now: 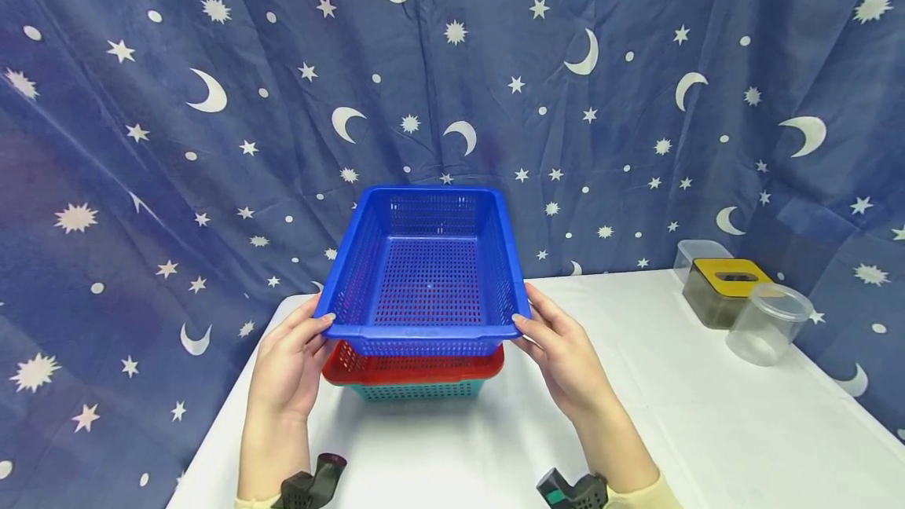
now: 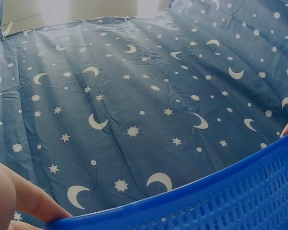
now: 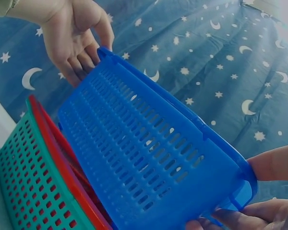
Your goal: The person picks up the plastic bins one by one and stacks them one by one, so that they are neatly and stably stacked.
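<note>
A blue plastic basket [image 1: 428, 281] with slotted sides is held up and tilted at the middle of the head view, with nothing inside it. My left hand [image 1: 288, 360] grips its near left corner, thumb on the rim and fingers beneath. At the near right corner my right hand [image 1: 562, 352] pinches the rim in the same way. Below and partly behind it, a red basket [image 1: 413, 368] sits nested in a green basket [image 1: 417, 391] on the table. The right wrist view shows the blue basket's underside [image 3: 134, 143] lifted at an angle over the red rim.
On the white tablecloth [image 1: 636, 399] to the right stand a clear round tub [image 1: 767, 324], a dark box with a yellow lid [image 1: 717, 289] and another clear container [image 1: 696, 254]. A blue curtain [image 1: 601, 100] with moons and stars hangs behind the table.
</note>
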`<state>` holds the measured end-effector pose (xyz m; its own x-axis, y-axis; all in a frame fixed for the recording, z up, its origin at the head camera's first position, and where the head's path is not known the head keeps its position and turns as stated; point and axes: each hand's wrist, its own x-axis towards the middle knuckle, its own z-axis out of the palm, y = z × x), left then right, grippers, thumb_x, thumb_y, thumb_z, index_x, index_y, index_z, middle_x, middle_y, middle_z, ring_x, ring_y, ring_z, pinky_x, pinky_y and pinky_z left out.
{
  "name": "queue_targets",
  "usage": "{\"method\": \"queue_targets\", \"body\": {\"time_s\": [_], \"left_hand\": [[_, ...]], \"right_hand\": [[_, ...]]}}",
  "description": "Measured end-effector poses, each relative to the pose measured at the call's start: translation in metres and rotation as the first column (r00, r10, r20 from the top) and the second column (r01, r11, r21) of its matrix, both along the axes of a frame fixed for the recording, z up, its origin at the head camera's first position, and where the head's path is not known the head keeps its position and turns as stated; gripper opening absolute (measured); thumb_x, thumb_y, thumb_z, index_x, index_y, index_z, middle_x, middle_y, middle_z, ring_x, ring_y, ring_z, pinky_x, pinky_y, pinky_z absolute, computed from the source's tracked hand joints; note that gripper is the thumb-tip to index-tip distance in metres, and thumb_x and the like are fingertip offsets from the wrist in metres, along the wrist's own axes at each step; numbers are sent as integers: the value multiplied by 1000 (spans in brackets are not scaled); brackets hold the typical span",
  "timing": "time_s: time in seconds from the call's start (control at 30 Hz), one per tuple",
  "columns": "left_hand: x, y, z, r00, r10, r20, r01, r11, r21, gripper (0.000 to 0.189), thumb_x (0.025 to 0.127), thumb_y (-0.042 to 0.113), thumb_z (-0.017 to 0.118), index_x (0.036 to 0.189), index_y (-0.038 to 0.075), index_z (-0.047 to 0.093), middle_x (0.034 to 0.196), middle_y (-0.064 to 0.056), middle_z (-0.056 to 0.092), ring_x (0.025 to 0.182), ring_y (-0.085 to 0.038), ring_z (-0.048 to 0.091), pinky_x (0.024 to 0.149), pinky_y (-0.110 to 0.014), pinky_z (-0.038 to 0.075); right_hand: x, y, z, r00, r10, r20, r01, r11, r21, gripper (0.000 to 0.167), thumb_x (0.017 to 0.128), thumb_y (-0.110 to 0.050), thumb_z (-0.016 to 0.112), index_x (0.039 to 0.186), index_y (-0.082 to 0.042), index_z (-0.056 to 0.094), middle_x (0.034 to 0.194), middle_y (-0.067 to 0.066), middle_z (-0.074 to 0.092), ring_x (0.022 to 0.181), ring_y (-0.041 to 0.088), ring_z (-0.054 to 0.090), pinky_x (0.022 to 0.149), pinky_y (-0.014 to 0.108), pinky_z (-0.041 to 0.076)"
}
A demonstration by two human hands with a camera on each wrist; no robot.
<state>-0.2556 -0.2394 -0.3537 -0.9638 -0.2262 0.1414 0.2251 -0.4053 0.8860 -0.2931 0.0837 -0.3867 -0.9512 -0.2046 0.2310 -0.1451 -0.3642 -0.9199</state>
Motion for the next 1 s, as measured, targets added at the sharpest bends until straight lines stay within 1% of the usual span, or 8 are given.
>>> {"method": "queue_targets", "body": {"time_s": [0.17, 0.4, 0.5, 0.57, 0.67, 0.8, 0.9, 1.0], "left_hand": [[-1, -2, -2, 1000, -4, 26, 4, 1000, 12, 48, 99, -8, 49, 146, -14, 41, 116, -8, 71, 111, -21, 67, 94, -27, 53], [-5, -5, -6, 998, 10, 64, -12, 1000, 27, 37, 97, -9, 52, 134, -6, 57, 111, -7, 73, 107, -20, 69, 91, -27, 54], [-6, -6, -7, 996, 31, 86, -33, 999, 24, 38, 97, -9, 53, 134, -6, 58, 109, -7, 74, 105, -20, 70, 90, -28, 54], [-7, -6, -8, 994, 45, 100, -46, 999, 13, 41, 96, -9, 53, 137, -9, 55, 108, -7, 74, 103, -20, 70, 90, -28, 54], [-8, -7, -9, 992, 61, 113, -58, 998, -32, 45, 97, -8, 53, 141, -14, 49, 109, -6, 73, 102, -21, 70, 90, -28, 54], [-8, -9, -12, 990, 70, 126, -52, 989, -136, 46, 98, -6, 52, 142, -17, 46, 112, -8, 70, 101, -19, 69, 90, -26, 54], [-8, -10, -14, 988, 71, 138, -43, 980, -193, 45, 98, -6, 51, 142, -16, 47, 119, -13, 67, 103, -18, 68, 89, -25, 53], [-9, -12, -16, 986, 69, 151, -34, 974, -223, 46, 98, -6, 50, 143, -16, 46, 129, -20, 62, 106, -16, 67, 90, -23, 53]], "right_hand": [[-1, -2, -2, 1000, 1, -2, -1, 1000, 14, 63, 102, -4, 59, 157, 6, 30, 156, 22, 42, 142, 41, 42, 106, 36, 47], [-2, -4, -5, 1000, 6, 3, -6, 1000, 13, 64, 101, -3, 59, 157, 6, 30, 155, 24, 42, 141, 39, 44, 105, 36, 48], [-3, -5, -6, 1000, 11, 7, -11, 1000, 18, 63, 101, -3, 59, 156, 7, 31, 155, 26, 42, 140, 39, 45, 105, 36, 48], [-3, -6, -7, 1000, 14, 8, -14, 1000, 27, 64, 101, -3, 59, 157, 7, 30, 155, 26, 41, 141, 39, 44, 105, 36, 48], [-3, -7, -8, 1000, 17, 8, -18, 999, 37, 64, 101, -4, 60, 157, 7, 30, 155, 27, 41, 142, 41, 42, 106, 36, 47], [-4, -8, -10, 1000, 25, 19, -26, 998, 51, 65, 101, -3, 59, 157, 8, 29, 155, 27, 41, 143, 41, 40, 107, 37, 46], [-4, -8, -12, 999, 26, 28, -28, 998, 64, 65, 100, -3, 60, 156, 9, 28, 155, 27, 41, 143, 41, 40, 108, 38, 45], [-4, -9, -14, 999, 24, 41, -28, 996, 80, 66, 100, -4, 60, 156, 9, 28, 155, 26, 41, 143, 40, 41, 110, 40, 43]]}}
